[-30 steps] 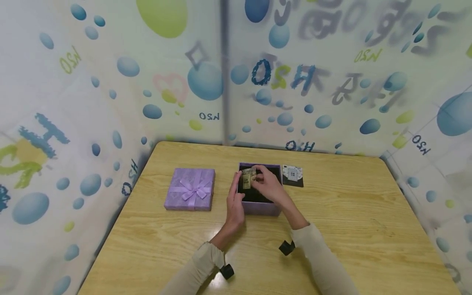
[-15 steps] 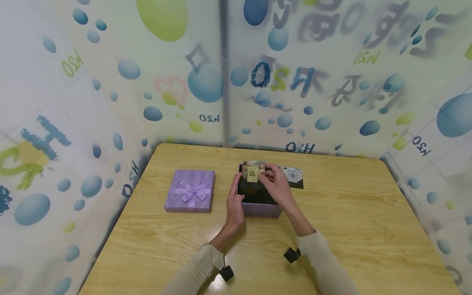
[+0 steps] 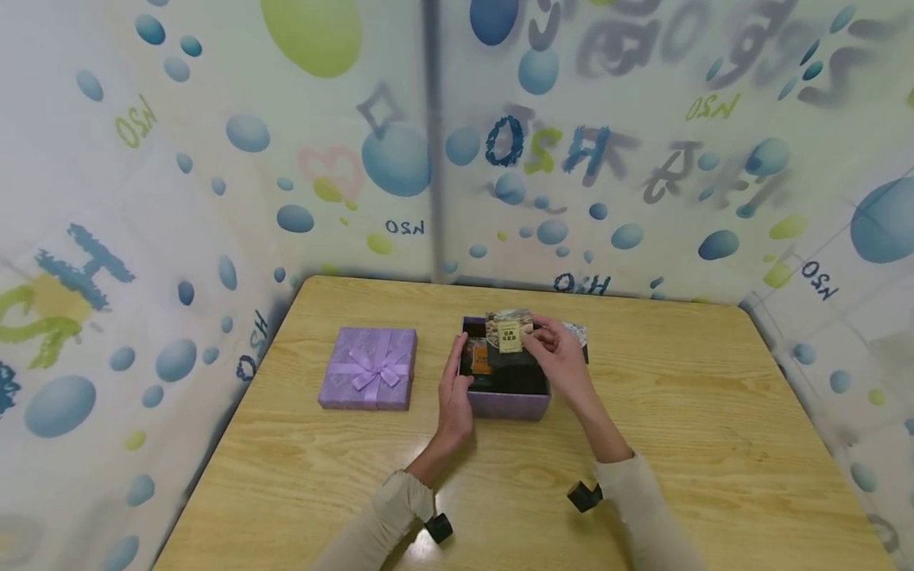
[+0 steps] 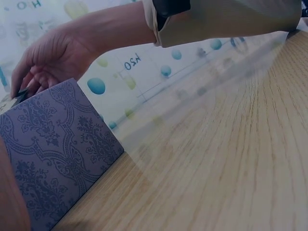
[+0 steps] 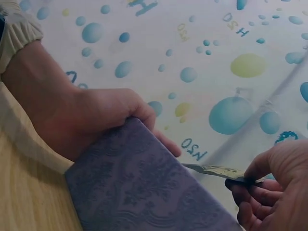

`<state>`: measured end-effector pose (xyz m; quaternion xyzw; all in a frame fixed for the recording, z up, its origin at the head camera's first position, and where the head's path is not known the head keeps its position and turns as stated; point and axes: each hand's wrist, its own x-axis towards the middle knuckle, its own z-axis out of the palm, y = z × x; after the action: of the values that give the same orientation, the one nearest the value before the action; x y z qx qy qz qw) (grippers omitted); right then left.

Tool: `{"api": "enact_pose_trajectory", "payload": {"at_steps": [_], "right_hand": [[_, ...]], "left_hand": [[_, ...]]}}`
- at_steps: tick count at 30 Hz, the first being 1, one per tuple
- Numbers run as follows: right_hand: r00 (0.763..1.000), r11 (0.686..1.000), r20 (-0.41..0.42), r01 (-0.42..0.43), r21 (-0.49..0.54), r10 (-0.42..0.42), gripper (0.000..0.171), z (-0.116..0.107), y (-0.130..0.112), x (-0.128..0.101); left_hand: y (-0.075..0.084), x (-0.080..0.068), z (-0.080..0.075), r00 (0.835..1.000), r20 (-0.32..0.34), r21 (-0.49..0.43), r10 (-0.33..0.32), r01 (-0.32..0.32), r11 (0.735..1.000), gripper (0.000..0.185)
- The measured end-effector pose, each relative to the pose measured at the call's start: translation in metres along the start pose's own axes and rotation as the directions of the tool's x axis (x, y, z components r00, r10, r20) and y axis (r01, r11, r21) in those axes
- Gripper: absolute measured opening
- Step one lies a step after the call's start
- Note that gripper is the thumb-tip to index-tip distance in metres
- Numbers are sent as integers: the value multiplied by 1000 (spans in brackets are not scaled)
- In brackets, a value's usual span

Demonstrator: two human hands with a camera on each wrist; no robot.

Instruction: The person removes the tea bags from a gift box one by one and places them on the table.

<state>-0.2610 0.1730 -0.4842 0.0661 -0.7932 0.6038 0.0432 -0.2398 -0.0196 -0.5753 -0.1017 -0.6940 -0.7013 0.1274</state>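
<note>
while the left hand [image 3: 455, 390] braces the open purple gift box's [image 3: 508, 403] left wall, the right hand [image 3: 564, 361] pinches a small packet [image 3: 508, 333] above its far edge; next it likely needs a clear lift rightward.

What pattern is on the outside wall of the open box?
The open purple box has a darker damask-style floral scroll pattern on its wall, clearest in the left wrist view.
</note>
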Motion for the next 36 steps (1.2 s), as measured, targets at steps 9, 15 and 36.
{"api": "enact_pose_trajectory", "payload": {"at_steps": [9, 15, 36], "right_hand": [[996, 996, -83, -20, 84, 27, 43, -26, 2, 5], [994, 998, -101, -41, 49, 46, 43, -45, 3, 7], [969, 986, -187, -165, -10, 161, 52, -114, 34, 15]], "left_hand": [[3, 0, 0, 1000, -13, 22, 2, -2, 1000, 75], [4, -2, 0, 1000, -4, 32, 0, 0, 999, 74], [3, 0, 2, 1000, -14, 24, -24, 25, 999, 76]]}}
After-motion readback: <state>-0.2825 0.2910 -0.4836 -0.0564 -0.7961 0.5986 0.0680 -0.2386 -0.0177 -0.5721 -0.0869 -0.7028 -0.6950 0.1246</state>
